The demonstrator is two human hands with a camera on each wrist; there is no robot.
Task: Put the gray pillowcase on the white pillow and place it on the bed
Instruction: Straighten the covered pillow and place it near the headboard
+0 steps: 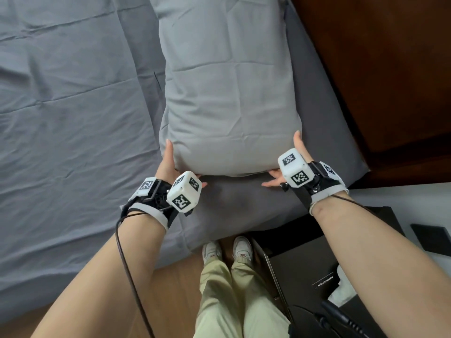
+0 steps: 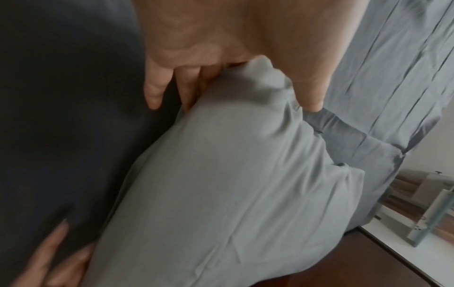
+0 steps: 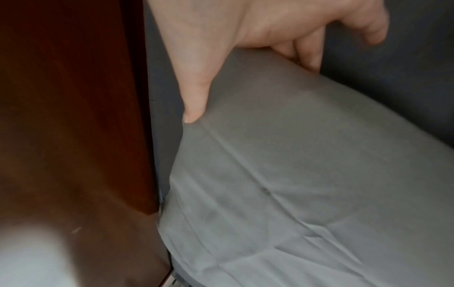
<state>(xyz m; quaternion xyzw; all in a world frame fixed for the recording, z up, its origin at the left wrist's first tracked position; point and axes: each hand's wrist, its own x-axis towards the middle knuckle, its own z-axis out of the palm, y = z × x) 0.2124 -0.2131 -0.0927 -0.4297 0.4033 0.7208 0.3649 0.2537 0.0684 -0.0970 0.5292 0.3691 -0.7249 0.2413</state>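
Note:
The pillow (image 1: pixel 231 106) lies lengthwise on the bed (image 1: pixel 61 106), wholly covered by the light gray pillowcase; no white shows. My left hand (image 1: pixel 180 167) grips its near left corner, thumb along the side and fingers tucked under the edge. My right hand (image 1: pixel 281 162) holds the near right corner the same way. In the left wrist view the left hand (image 2: pixel 233 101) pinches the pillow's (image 2: pixel 233 174) bunched corner. In the right wrist view the right hand (image 3: pixel 250 87) has its thumb flat on the pillow (image 3: pixel 307 174) and its fingers curled below.
A dark wooden headboard (image 1: pixel 378 57) runs close along the pillow's right side. A darker gray cloth (image 1: pixel 244 203) lies under the pillow's near end. A white nightstand (image 1: pixel 415 203) with a black box (image 1: pixel 317 252) stands at the right. Wrinkled gray sheet spreads left.

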